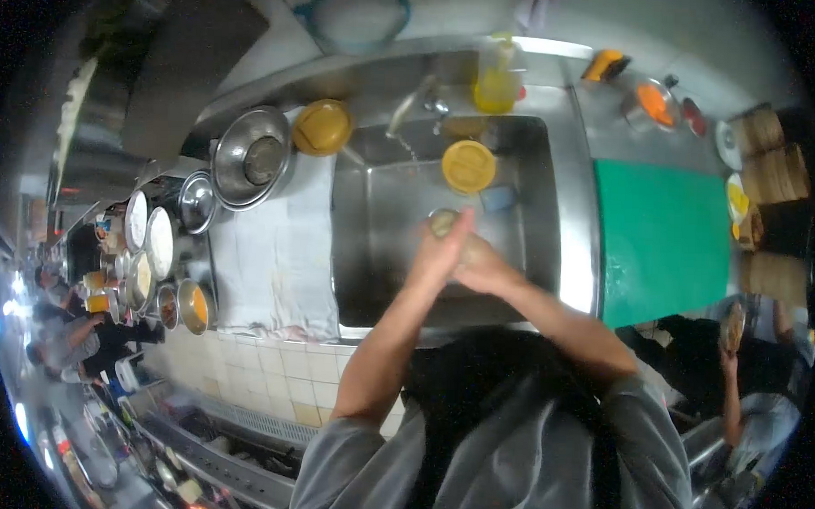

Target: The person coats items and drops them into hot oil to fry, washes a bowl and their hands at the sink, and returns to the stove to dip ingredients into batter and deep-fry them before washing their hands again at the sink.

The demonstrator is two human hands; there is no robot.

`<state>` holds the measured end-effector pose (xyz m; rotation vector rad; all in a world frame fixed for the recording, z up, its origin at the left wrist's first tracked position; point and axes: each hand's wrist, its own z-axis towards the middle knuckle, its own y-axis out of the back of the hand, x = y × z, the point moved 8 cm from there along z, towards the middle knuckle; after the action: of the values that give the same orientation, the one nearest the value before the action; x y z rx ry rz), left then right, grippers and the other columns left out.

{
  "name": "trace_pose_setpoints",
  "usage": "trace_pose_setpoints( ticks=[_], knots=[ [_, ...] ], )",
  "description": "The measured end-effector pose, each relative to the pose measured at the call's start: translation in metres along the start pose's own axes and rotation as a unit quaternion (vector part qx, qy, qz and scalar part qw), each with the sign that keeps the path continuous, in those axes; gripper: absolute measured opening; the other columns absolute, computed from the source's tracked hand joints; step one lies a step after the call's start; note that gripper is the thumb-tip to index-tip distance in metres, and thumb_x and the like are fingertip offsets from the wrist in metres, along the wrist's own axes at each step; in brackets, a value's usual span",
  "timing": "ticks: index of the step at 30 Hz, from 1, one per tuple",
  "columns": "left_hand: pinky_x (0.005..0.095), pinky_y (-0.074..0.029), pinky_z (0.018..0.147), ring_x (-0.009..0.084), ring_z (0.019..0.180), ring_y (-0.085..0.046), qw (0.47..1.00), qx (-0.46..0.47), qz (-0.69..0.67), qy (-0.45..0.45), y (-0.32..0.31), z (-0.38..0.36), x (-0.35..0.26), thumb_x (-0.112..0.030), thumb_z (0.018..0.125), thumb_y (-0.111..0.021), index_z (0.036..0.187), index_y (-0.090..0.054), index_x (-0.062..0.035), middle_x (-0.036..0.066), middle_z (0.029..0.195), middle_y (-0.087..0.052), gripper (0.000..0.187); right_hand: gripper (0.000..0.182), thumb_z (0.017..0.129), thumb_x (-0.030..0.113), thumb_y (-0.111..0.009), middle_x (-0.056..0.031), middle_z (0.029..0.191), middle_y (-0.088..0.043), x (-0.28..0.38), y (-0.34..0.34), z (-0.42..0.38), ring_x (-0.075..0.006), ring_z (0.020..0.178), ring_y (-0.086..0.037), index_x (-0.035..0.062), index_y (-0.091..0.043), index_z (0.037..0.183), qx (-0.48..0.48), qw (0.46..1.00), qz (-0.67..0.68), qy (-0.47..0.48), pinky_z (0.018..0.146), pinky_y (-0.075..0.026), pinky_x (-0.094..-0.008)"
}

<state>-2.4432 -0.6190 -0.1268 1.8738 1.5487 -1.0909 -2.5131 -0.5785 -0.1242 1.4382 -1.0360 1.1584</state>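
Over the steel sink (354,239), my two hands meet, blurred by motion. My left hand (441,251) is closed at a small round, pale greenish-beige thing (443,222) whose kind I cannot make out. My right hand (481,264) presses against the left from the right side, its fingers mostly hidden. Just beyond them a round yellow dish (469,165) sits in the sink, with a blue-grey sponge-like block (496,199) beside it. Water runs from the faucet (413,107) at the back left of the basin.
A yellow-liquid bottle (497,78) stands behind the sink. Left are a yellow lid (323,127), a steel bowl (249,159) and a white cloth (273,250). A green cutting board (664,241) lies right. Other people stand at far left and at right, where one person's hand (729,363) holds something.
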Motion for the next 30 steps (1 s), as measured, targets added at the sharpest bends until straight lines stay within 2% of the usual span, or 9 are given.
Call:
trace_pose_setpoints(
  ticks=[4,8,11,13,16,22,24,27,30],
  knots=[
    [0.0580,-0.023,0.117,0.0304,0.119,-0.060,0.909,-0.141,0.357,-0.164,0.006,0.008,-0.004,-0.037,0.090,-0.060,0.093,-0.075,-0.0095,0.015,0.104,-0.072,0.032,0.038,0.088,0.024,-0.062,-0.0235,0.113,-0.067,-0.010,0.004,0.002,-0.0407,0.107,-0.063,0.0039,-0.058,0.120,0.047,0.987,-0.128,-0.090,0.093,-0.050,-0.0458],
    [0.0659,0.002,0.117,0.0357,0.123,-0.056,0.841,-0.215,0.422,-0.260,0.003,0.021,0.025,-0.039,0.089,-0.057,0.095,-0.076,-0.0099,0.017,0.106,-0.071,0.035,0.038,0.088,0.022,-0.059,-0.0242,0.104,-0.069,-0.045,0.006,-0.003,-0.0436,0.098,-0.066,0.0027,-0.058,0.120,0.030,0.962,-0.220,-0.157,0.086,-0.053,-0.0502],
    [0.0592,-0.017,0.118,0.0357,0.124,-0.055,0.819,-0.251,0.458,-0.237,0.001,0.021,0.030,-0.036,0.090,-0.058,0.092,-0.076,-0.0083,0.019,0.108,-0.070,0.033,0.039,0.087,0.020,-0.058,-0.0253,0.105,-0.069,-0.053,0.016,-0.012,-0.0426,0.099,-0.066,0.0021,-0.057,0.121,0.012,0.942,-0.252,-0.220,0.085,-0.053,-0.0506],
    [0.0469,-0.035,0.112,0.0333,0.127,-0.054,0.969,-0.091,0.226,-0.028,0.004,0.040,0.062,-0.037,0.090,-0.065,0.105,-0.072,-0.0054,0.020,0.119,-0.067,0.035,0.041,0.086,0.022,-0.062,-0.0268,0.109,-0.067,-0.055,0.025,-0.009,-0.0408,0.101,-0.067,0.0021,-0.055,0.121,0.001,0.943,-0.254,-0.215,0.086,-0.054,-0.0499],
    [0.0316,-0.047,0.097,0.0173,0.118,-0.054,0.984,-0.036,0.149,-0.093,-0.003,0.034,0.043,-0.024,0.091,-0.072,0.127,-0.059,-0.0003,0.014,0.126,-0.060,0.045,0.041,0.086,0.026,-0.064,-0.0251,0.111,-0.068,-0.082,0.047,-0.008,-0.0382,0.101,-0.068,0.0037,-0.055,0.120,0.052,0.921,-0.340,-0.180,0.087,-0.055,-0.0488],
    [0.0313,-0.045,0.099,0.0192,0.115,-0.057,0.979,-0.117,-0.054,-0.161,0.059,0.066,-0.030,-0.014,0.095,-0.067,0.139,-0.049,-0.0016,0.015,0.124,-0.061,0.049,0.061,0.080,0.023,-0.072,-0.0271,0.116,-0.063,-0.049,0.239,-0.001,-0.0418,0.109,-0.063,-0.0035,-0.044,0.127,-0.117,0.898,-0.304,-0.297,0.094,-0.052,-0.0460],
    [0.0319,-0.046,0.098,0.0196,0.110,-0.061,0.974,-0.130,-0.009,-0.187,0.065,0.056,-0.065,-0.016,0.096,-0.067,0.134,-0.052,0.0002,0.014,0.118,-0.065,0.044,0.076,0.079,0.022,-0.073,-0.0297,0.129,-0.055,-0.027,0.288,0.000,-0.0420,0.124,-0.054,-0.0070,-0.036,0.139,-0.183,0.906,-0.368,-0.104,0.103,-0.046,-0.0448],
    [0.0317,-0.048,0.096,0.0191,0.100,-0.066,0.966,-0.120,0.054,-0.223,0.077,0.055,-0.076,-0.016,0.096,-0.067,0.123,-0.058,0.0026,0.013,0.105,-0.071,0.034,0.087,0.080,0.023,-0.075,-0.0319,0.138,-0.049,-0.010,0.332,-0.007,-0.0429,0.131,-0.046,-0.0054,-0.030,0.148,-0.234,0.828,-0.509,-0.033,0.108,-0.042,-0.0440],
    [0.0354,-0.048,0.096,0.0230,0.088,-0.070,0.964,-0.098,0.077,-0.234,0.099,0.041,-0.047,-0.018,0.098,-0.064,0.103,-0.064,-0.0023,0.011,0.095,-0.072,0.017,0.082,0.084,0.021,-0.073,-0.0301,0.142,-0.047,0.010,0.326,-0.004,-0.0407,0.132,-0.047,-0.0020,-0.030,0.150,-0.221,0.863,-0.450,-0.057,0.110,-0.040,-0.0428]
  ],
)
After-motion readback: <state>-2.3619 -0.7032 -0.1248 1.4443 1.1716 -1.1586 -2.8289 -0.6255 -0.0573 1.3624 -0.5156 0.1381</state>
